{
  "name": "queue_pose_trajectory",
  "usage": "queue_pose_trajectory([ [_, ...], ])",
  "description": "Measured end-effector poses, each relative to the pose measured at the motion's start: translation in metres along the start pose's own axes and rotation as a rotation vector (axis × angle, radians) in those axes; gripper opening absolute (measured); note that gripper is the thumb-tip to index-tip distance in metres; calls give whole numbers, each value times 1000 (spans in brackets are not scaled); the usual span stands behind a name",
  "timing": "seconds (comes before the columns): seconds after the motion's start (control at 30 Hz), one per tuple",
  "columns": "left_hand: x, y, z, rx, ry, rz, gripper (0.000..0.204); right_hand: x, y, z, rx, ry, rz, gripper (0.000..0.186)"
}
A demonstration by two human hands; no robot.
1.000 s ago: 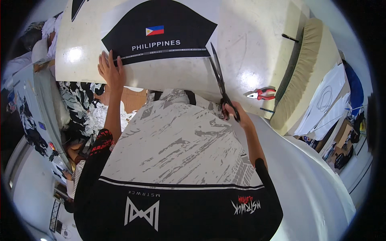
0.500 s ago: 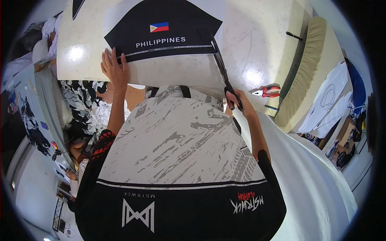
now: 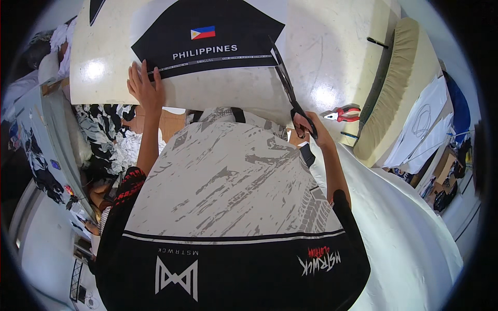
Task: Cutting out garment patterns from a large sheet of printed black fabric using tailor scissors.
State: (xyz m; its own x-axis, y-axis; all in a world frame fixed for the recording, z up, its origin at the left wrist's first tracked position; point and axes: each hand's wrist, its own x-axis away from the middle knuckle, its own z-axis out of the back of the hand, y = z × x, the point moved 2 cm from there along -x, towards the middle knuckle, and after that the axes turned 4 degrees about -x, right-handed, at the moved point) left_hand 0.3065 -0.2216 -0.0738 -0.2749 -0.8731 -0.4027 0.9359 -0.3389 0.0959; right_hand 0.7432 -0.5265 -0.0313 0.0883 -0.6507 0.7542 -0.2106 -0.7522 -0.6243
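A black fabric panel (image 3: pixel 207 23) with a small flag print and white lettering lies on the table, its curved side away from me. My left hand (image 3: pixel 147 88) rests at its lower left corner, fingers spread, fingertips on the fabric edge. At the right end of the panel, my right hand (image 3: pixel 310 128) grips large black scissors (image 3: pixel 288 85) by the handles. Their blades point away from me and reach the panel's right corner. How far the blades are apart is hard to make out. A small dark piece (image 3: pixel 307 154) shows beside my right forearm, below the table edge.
Red-handled pliers (image 3: pixel 346 114) lie on the table (image 3: pixel 228 88) right of the scissors. Further right are a thin black tool (image 3: pixel 377 42) and a beige padded board (image 3: pixel 397 78). Fabric scraps (image 3: pixel 129 147) are heaped below the table at left. White sheeting (image 3: pixel 384 228) hangs at right.
My right hand and the scissor handles have shifted slightly right, the blades staying at the panel's corner. The dark piece beside my right forearm shows more plainly. My left hand stays at the panel's corner.
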Motion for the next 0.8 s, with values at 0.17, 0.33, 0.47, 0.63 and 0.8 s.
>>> queue_pose_trajectory([
  [0.17, -1, 1, -1, 28, 2, -4, 47, -6, 10, 1, 0, 66, -4, 48],
  [0.33, 0, -2, -3, 2, 15, -9, 48, -1, 7, -7, -95, 159, -73, 45],
  [0.47, 0, 0, -3, -2, 9, -2, 48, 3, 0, -12, -72, 205, -130, 37],
  [0.63, 1, -2, -6, 6, 5, -5, 49, 6, -2, -15, -70, 219, -109, 36],
  [0.8, 3, -5, -11, 25, -5, -9, 50, 3, 3, -13, -63, 240, -64, 43],
])
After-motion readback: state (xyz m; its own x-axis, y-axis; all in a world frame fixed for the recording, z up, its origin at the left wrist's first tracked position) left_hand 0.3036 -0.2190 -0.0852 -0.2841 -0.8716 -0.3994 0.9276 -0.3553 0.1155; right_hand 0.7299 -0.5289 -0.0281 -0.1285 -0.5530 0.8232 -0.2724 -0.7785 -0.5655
